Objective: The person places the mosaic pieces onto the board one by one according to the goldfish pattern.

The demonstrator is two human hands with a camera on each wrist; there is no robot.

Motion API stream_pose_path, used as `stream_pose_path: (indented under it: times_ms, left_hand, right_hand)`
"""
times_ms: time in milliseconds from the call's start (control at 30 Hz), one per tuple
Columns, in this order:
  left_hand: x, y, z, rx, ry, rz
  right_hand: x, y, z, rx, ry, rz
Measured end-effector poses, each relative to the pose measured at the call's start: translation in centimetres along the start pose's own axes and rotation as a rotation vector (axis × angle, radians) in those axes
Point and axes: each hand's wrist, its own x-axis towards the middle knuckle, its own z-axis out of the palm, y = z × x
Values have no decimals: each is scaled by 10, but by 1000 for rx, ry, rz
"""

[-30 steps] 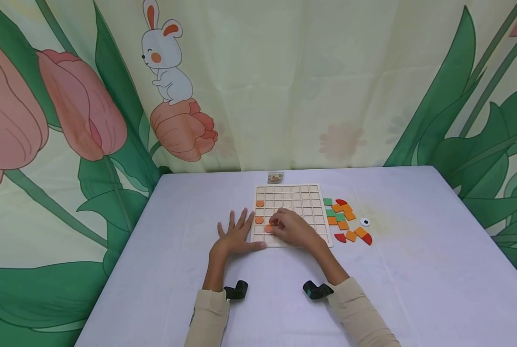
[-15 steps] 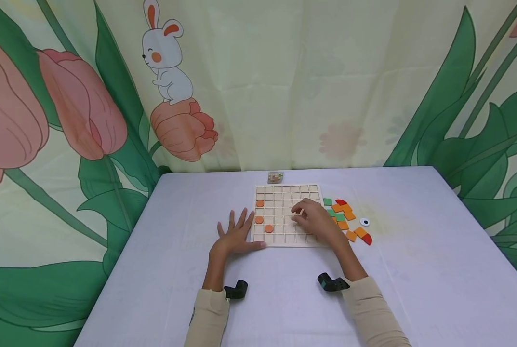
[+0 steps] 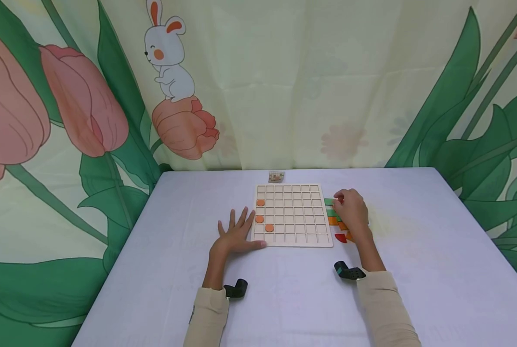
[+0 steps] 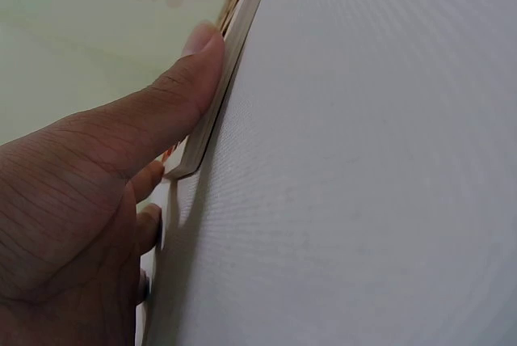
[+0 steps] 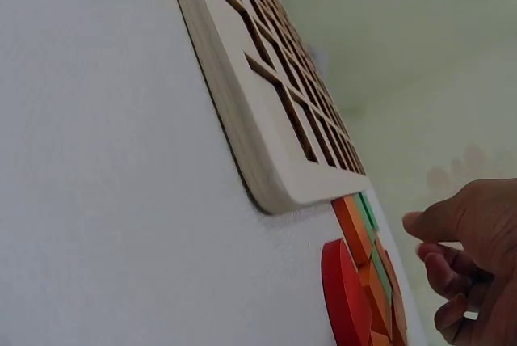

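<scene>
Left hand (image 3: pixel 234 237) spread, thumb on edge of grid board (image 3: pixel 300 229); right hand (image 3: pixel 352 210) half-curled by loose tiles (image 3: pixel 332 221), no grip visible.

From the head, we look forward and down across the table (image 3: pixel 293 299). Over to the wrists: we're in close and low, both views catching edges of the board (image 3: pixel 297 215).

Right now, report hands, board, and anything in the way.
Left hand touching grid board at near-left corner. Right hand over loose pieces, grip unclear. Three orange discs on it. Right hand hides some pieces.
</scene>
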Motion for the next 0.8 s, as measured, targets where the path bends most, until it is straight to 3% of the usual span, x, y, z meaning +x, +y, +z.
stream_pose_path:
  times_ms: [133, 300, 800]
  left_hand:
    - [1, 0, 0, 7, -7, -1]
    - [2, -1, 1, 11, -11, -5]
    - [0, 2, -2, -8, -7, -4]
  right_hand:
    - [2, 7, -3, -22, 1, 91]
    - [1, 11, -2, -31, -14, 140]
    - [6, 17, -5, -54, -75, 114]
